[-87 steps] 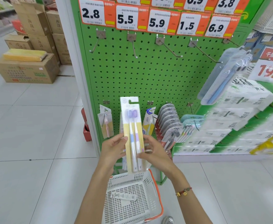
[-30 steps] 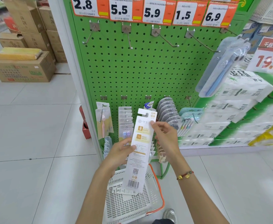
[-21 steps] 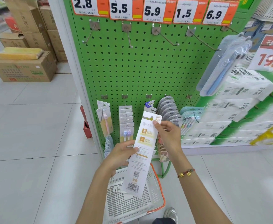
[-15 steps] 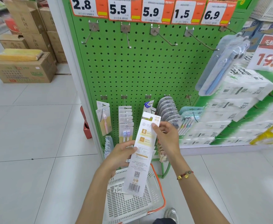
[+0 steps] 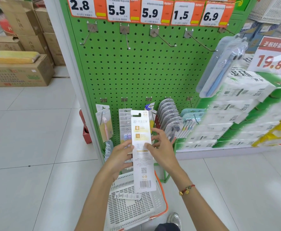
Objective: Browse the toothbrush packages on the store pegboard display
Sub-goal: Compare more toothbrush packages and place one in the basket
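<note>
We hold the toothbrush package (image 5: 142, 150) upright between both hands, our left hand (image 5: 119, 157) curled around its left edge with the thumb on its printed back, our right hand (image 5: 161, 150) pinching its right edge with the fingers loosely spread. Its long axis runs vertically, hang-hole up, barcode down, over the white basket (image 5: 133, 212). It sits in front of the green pegboard (image 5: 136, 72), whose upper hooks are bare.

Both my bare forearms reach forward and up from the bottom of the view. My left hand (image 5: 119, 155) has its thumb pressed in at the front, fingers curled behind. My right hand (image 5: 161, 147) pinches with the thumb, fingers spread; a red cord bracelet (image 5: 186, 190) circles that wrist.
</note>
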The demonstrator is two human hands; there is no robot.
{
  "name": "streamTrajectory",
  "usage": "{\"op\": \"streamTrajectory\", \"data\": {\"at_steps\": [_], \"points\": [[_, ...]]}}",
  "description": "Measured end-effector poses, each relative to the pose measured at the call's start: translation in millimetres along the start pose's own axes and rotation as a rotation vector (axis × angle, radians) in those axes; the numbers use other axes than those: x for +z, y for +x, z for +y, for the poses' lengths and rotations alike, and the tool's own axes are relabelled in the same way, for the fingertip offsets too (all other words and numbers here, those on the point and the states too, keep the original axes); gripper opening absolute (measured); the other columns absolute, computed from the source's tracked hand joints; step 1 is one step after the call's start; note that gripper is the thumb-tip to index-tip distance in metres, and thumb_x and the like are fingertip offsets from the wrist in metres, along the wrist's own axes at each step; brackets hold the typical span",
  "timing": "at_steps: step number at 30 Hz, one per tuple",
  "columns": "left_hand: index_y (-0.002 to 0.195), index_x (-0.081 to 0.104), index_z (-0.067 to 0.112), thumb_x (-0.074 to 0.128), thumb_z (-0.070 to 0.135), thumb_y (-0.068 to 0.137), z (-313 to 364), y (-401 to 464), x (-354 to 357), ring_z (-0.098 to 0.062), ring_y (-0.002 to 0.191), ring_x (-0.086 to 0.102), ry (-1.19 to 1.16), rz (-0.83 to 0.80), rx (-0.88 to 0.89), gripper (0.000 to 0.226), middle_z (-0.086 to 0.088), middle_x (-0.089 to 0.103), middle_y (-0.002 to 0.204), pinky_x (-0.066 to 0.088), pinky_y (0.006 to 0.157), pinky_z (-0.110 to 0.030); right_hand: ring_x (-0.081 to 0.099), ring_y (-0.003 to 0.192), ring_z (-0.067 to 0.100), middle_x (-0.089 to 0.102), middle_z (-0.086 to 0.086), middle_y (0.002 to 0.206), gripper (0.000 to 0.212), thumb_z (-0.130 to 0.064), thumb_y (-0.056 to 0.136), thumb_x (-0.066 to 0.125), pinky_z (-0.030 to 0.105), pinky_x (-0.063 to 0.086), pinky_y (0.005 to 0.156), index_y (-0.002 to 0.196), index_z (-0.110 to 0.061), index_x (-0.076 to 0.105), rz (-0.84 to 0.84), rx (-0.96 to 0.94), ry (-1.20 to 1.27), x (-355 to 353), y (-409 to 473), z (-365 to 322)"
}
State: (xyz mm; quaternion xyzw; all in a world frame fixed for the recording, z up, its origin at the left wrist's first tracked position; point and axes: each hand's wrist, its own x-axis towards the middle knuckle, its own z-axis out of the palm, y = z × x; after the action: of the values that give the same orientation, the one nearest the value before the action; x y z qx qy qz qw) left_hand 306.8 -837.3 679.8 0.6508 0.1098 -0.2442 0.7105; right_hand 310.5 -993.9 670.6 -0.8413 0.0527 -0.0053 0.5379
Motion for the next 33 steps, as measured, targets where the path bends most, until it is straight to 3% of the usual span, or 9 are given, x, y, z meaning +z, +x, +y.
{"op": "streamTrajectory", "data": {"at_steps": [2,8,13,19,22,25,28,31,33], "points": [[0.105,0.061,0.033,0.045,0.016,0.102,0,-2,-1,-0.012,0.091,0.068,-0.041,0.024,0.015,0.024,0.005,0.073,0.101,0.054,0.075,-0.029,0.056,0.071,0.007,0.056,-0.009,0.095,0.057,-0.011,0.087,0.069,0.031,0.052,0.073,0.137,-0.021,0.042,-0.03,-0.001,-0.004,-1,-1,3],[0.12,0.058,0.024,0.046,0.014,0.102,1,-4,-6,-0.014,0.09,0.068,-0.183,0.144,0.07,0.025,-0.001,0.071,0.107,0.054,0.067,-0.028,0.058,0.085,0.013,0.056,-0.006,0.107,0.063,-0.007,0.086,0.07,0.019,0.05,0.069,0.138,-0.03,0.042,-0.223,-0.008,0.046,0,-8,7],[0.121,0.057,0.021,0.043,0.013,0.102,1,-8,-12,-0.016,0.094,0.066,-0.285,0.227,0.168,0.025,-0.001,0.07,0.107,0.054,0.081,-0.035,0.059,0.092,0.014,0.054,-0.009,0.115,0.073,0.003,0.084,0.068,0.024,0.053,0.072,0.134,-0.044,0.041,-0.365,-0.055,0.015,-1,-11,8],[0.121,0.057,0.025,0.044,0.014,0.101,5,-10,-19,-0.009,0.092,0.067,-0.34,0.251,0.247,0.025,0.006,0.07,0.105,0.053,0.073,-0.029,0.056,0.09,0.014,0.054,-0.007,0.113,0.079,0.005,0.082,0.069,0.026,0.052,0.075,0.13,-0.051,0.042,-0.36,-0.096,-0.005,6,-7,10],[0.116,0.057,0.027,0.044,0.014,0.101,6,-8,-21,-0.011,0.096,0.066,-0.357,0.251,0.247,0.024,0.005,0.07,0.106,0.053,0.076,-0.031,0.054,0.09,0.009,0.054,-0.013,0.112,0.075,-0.001,0.082,0.072,0.014,0.048,0.072,0.133,-0.049,0.042,-0.35,-0.102,-0.003,9,-6,10],[0.118,0.056,0.028,0.044,0.014,0.101,8,-4,-19,-0.016,0.103,0.065,-0.362,0.241,0.253,0.025,0.003,0.07,0.112,0.055,0.077,-0.033,0.051,0.106,0.002,0.053,-0.021,0.121,0.073,-0.017,0.079,0.08,0.007,0.041,0.08,0.139,-0.038,0.044,-0.301,-0.105,-0.029,15,-4,5],[0.121,0.055,0.027,0.044,0.013,0.102,10,1,-16,-0.019,0.11,0.063,-0.342,0.234,0.262,0.026,-0.002,0.067,0.12,0.055,0.078,-0.032,0.044,0.121,-0.002,0.051,-0.018,0.135,0.078,-0.03,0.074,0.083,0.013,0.039,0.094,0.142,-0.033,0.044,-0.227,-0.129,-0.067,21,0,4],[0.128,0.054,0.023,0.047,0.015,0.101,13,9,-17,-0.013,0.106,0.065,-0.289,0.229,0.292,0.03,-0.003,0.063,0.128,0.057,0.074,-0.025,0.043,0.121,-0.003,0.048,-0.021,0.136,0.077,-0.032,0.075,0.082,0.007,0.035,0.091,0.142,-0.033,0.043,-0.215,-0.123,-0.09,25,7,0],[0.132,0.052,0.022,0.048,0.014,0.1,16,11,-18,-0.005,0.099,0.067,-0.251,0.214,0.309,0.033,0.0,0.065,0.123,0.057,0.074,-0.023,0.047,0.118,-0.003,0.05,-0.021,0.136,0.074,-0.028,0.079,0.079,0.011,0.039,0.094,0.143,-0.033,0.042,-0.284,-0.096,-0.046,24,12,-2]]}}
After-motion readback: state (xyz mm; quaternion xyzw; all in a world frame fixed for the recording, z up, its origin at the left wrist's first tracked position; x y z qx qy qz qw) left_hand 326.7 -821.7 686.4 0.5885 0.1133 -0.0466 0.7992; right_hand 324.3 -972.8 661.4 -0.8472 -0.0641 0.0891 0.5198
